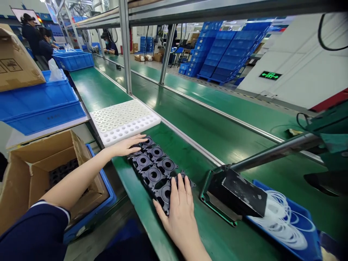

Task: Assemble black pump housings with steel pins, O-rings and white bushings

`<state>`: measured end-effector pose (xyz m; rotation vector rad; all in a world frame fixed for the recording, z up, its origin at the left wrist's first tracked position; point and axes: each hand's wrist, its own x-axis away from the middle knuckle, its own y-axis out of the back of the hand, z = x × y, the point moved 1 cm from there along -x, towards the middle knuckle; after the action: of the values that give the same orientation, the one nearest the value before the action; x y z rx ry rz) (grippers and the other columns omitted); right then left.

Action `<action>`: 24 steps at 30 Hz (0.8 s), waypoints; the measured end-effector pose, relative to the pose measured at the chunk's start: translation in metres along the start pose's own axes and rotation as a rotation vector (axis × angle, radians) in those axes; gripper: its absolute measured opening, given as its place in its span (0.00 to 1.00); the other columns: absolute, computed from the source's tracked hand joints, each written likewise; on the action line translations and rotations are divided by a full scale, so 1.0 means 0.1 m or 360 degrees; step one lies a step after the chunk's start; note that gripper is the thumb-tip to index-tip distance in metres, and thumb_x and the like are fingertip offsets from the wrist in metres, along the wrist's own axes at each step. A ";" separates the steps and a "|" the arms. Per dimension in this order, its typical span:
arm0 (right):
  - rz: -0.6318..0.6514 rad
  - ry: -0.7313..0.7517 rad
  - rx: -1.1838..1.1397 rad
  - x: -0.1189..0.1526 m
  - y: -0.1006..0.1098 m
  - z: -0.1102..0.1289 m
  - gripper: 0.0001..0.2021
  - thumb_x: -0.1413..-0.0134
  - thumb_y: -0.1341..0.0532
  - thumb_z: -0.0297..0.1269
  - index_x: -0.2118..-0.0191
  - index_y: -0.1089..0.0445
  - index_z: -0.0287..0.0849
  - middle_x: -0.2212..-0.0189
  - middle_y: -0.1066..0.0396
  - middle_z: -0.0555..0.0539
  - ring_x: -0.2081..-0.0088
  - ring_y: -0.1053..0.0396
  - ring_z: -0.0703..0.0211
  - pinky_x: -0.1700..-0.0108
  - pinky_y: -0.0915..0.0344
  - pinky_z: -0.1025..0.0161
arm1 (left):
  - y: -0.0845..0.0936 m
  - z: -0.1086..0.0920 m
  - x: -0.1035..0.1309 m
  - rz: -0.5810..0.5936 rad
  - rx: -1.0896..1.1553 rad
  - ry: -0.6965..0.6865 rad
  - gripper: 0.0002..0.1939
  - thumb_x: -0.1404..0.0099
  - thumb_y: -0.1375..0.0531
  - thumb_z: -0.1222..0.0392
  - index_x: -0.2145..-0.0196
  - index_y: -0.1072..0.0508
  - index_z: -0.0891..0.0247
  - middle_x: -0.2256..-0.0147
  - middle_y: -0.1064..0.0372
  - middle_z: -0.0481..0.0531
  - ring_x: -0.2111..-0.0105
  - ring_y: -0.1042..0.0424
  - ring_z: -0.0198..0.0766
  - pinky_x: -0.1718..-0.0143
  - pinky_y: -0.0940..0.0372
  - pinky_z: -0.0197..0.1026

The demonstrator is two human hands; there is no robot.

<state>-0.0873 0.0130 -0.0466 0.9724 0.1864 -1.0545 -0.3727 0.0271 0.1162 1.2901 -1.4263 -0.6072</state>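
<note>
Factory hall: black parts [153, 174] in paired rows on green

Upper left of the frame, two people [46, 45] in dark clothes are near the line, and a brown carton [19, 61] sits above stacked blue crates [35, 105]. At lower left, an open cardboard box [19, 188] with dark pieces [62, 172] inside stands in a blue bin [110, 195]; my navy sleeve [40, 224] fills the corner beside it.

Left of centre, a white tray [140, 127] lies on the green tabletop [187, 156], with white rings [116, 114] in its far rows and open holes along its near edge. Just beside it, my left grip [130, 145] rests over the far end of the black parts, fingers stretched straight and close together.

Those parts, each with a round centre, sit side by side in the middle of the frame. My right grip [179, 199] covers their near end, wide, with the thumb at the left side and the fingers spread over the top.

Farther right stand a black fixture [236, 192] with a slanting metal bar [274, 154], and, at lower right, a blue container [314, 239] of white coils [285, 224]. A green exit sign [270, 75] glows at upper right.
</note>
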 end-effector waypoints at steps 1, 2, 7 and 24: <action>-0.0010 0.0002 -0.0003 0.00 0.00 0.00 0.42 0.36 0.41 0.52 0.29 0.55 0.28 0.31 0.56 0.26 0.29 0.61 0.27 0.37 0.44 0.30 | -0.02 0.03 -0.02 0.0007 0.0037 0.0005 0.30 0.37 0.55 0.36 0.38 0.47 0.36 0.29 0.62 0.34 0.25 0.57 0.27 0.15 0.58 0.49; -0.0013 0.0003 -0.0007 0.00 -0.01 0.00 0.42 0.36 0.41 0.52 0.29 0.55 0.28 0.31 0.56 0.27 0.30 0.61 0.27 0.37 0.44 0.30 | -0.03 0.06 -0.04 0.0004 0.0052 0.0010 0.30 0.37 0.55 0.36 0.38 0.45 0.37 0.29 0.61 0.34 0.25 0.56 0.26 0.15 0.58 0.47; -0.0016 -0.0004 -0.0019 0.00 -0.01 0.01 0.41 0.36 0.41 0.52 0.29 0.55 0.28 0.31 0.56 0.27 0.30 0.60 0.27 0.37 0.44 0.30 | -0.04 0.14 -0.08 -0.0076 0.0124 0.0057 0.29 0.37 0.56 0.36 0.39 0.42 0.38 0.30 0.56 0.35 0.27 0.52 0.28 0.15 0.57 0.49; -0.0057 0.0027 0.0005 -0.02 -0.02 0.02 0.40 0.35 0.41 0.53 0.32 0.50 0.25 0.32 0.54 0.25 0.30 0.59 0.25 0.36 0.45 0.30 | -0.13 0.24 -0.13 -0.0141 0.0270 0.0112 0.31 0.39 0.55 0.33 0.42 0.35 0.41 0.33 0.47 0.38 0.31 0.45 0.28 0.17 0.51 0.37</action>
<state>-0.0902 0.0123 -0.0457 0.9841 0.2171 -1.0799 -0.3921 0.0284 0.0927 1.5008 -1.3917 -0.5024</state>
